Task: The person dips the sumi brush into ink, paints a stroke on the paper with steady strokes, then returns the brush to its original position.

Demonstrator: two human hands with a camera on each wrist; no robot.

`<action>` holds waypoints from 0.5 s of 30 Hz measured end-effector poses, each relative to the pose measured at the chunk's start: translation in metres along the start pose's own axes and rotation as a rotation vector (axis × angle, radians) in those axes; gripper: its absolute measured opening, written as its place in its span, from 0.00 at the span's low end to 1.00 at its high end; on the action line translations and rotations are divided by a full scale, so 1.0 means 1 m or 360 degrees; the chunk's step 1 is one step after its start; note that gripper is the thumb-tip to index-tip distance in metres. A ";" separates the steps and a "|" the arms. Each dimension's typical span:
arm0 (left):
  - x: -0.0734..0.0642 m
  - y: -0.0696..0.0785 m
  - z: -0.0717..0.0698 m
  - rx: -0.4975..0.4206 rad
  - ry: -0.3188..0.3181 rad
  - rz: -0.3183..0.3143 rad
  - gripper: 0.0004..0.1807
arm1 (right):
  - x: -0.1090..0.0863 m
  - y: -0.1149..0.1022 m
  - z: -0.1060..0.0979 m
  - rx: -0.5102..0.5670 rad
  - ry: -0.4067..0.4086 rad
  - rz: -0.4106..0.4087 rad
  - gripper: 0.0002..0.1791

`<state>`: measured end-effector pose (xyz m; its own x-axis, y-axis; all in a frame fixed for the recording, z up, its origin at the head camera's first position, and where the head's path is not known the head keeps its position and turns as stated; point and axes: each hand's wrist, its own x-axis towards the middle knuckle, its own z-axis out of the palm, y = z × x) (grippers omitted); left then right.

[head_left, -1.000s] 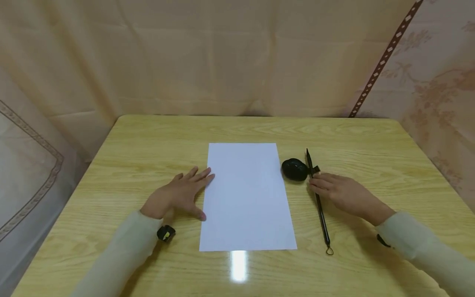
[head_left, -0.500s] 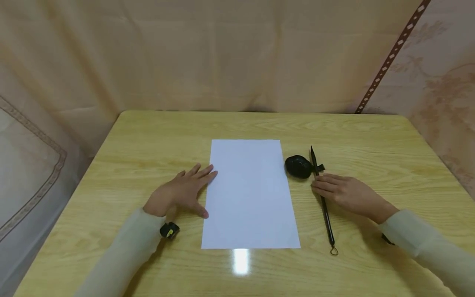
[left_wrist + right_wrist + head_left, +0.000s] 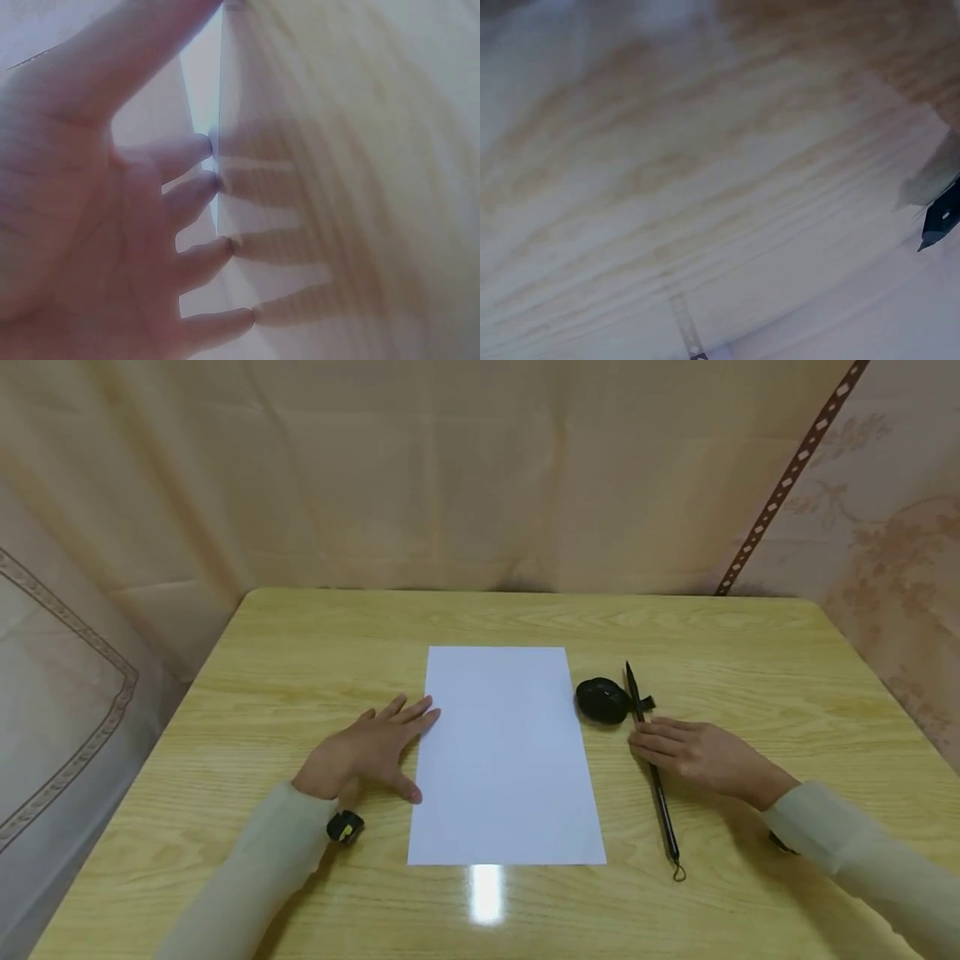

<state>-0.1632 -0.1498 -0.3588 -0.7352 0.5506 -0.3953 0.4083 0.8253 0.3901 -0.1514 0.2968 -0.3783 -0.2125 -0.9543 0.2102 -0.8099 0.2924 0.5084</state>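
Paper (image 3: 506, 756): The white sheet is lying flat near the middle of the table (image 3: 337, 643), its long sides running from near to far.
Left hand (image 3: 367, 756): Fingers are lying spread and straight. Fingertips and thumb tip are touching the paper's left edge; the hand is gripping nothing.
Brush (image 3: 660, 793): It is lying right of the paper, tip (image 3: 630, 673) pointing toward the far side, loop (image 3: 679, 873) toward the near side.
Right hand (image 3: 697, 756): Fingers are lying together over the brush's shaft. The thumb is not showing, so whether the hand is pinching or merely touching cannot be told.
Black object (image 3: 602, 701): The rounded piece is sitting at the paper's right edge, contact uncertain. The brush is crossing its stub (image 3: 647, 702).
Handling, judged: A thumb-and-finger hold clear of the tip would be serving best; lifting straight up would be sparing the black object a knock.
Steadying, judged: Light, even left-hand pressure should be preventing skidding without creasing the edge.
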 end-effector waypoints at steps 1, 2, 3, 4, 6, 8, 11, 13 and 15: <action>0.000 0.000 0.000 0.0001 0.0003 -0.0002 0.63 | 0.000 0.000 0.000 -0.0010 0.0027 0.0001 0.34; 0.000 0.000 0.000 -0.0003 0.0005 -0.0002 0.63 | 0.000 0.001 0.000 -0.0022 0.0051 0.0002 0.35; 0.000 0.001 0.000 -0.0003 0.0006 -0.0004 0.63 | 0.000 0.001 0.000 -0.0032 0.0074 0.0005 0.34; 0.000 0.001 0.000 -0.0004 0.0007 -0.0002 0.63 | 0.001 0.002 -0.002 -0.0043 0.0095 0.0007 0.34; 0.000 0.001 -0.001 -0.0002 0.0007 0.0005 0.62 | 0.001 0.004 -0.004 -0.0063 0.0128 0.0017 0.31; 0.000 0.001 -0.001 -0.0002 0.0004 0.0012 0.63 | 0.001 0.006 -0.006 -0.0075 0.0155 0.0029 0.29; 0.001 0.001 -0.002 0.0007 -0.0001 0.0017 0.63 | 0.001 0.009 -0.009 -0.0087 0.0189 0.0050 0.27; 0.000 0.001 -0.001 0.0001 -0.0006 0.0018 0.63 | 0.001 0.010 -0.010 -0.0093 0.0216 0.0066 0.27; 0.000 0.001 -0.001 -0.0006 -0.0009 0.0018 0.63 | 0.003 0.010 -0.011 -0.0083 0.0249 0.0079 0.27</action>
<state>-0.1632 -0.1495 -0.3575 -0.7278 0.5603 -0.3954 0.4145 0.8187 0.3974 -0.1542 0.2977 -0.3637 -0.1608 -0.9184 0.3615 -0.7702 0.3458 0.5359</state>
